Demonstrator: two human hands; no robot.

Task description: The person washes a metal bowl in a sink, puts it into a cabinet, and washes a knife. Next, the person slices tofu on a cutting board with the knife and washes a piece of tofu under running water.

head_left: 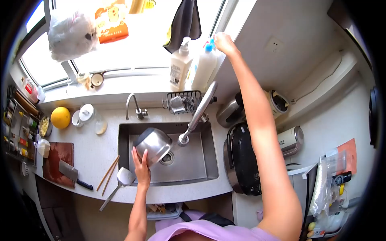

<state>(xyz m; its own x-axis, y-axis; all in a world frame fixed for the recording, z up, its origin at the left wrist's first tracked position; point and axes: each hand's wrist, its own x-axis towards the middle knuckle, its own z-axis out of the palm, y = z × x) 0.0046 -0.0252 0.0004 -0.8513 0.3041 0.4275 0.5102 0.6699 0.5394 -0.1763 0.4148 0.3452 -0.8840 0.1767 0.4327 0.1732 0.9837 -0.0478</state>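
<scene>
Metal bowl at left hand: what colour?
The metal bowl: mostly silver, dark at its upper left; clearest in head view.

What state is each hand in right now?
Left hand: holding a metal bowl, tilted over the sink.
Right hand: up beside the blue-topped bottle; grip cannot be told.

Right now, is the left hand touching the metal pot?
Touching: the head view shows the left hand with fingers laid against the side of the tilted metal pot.
</scene>
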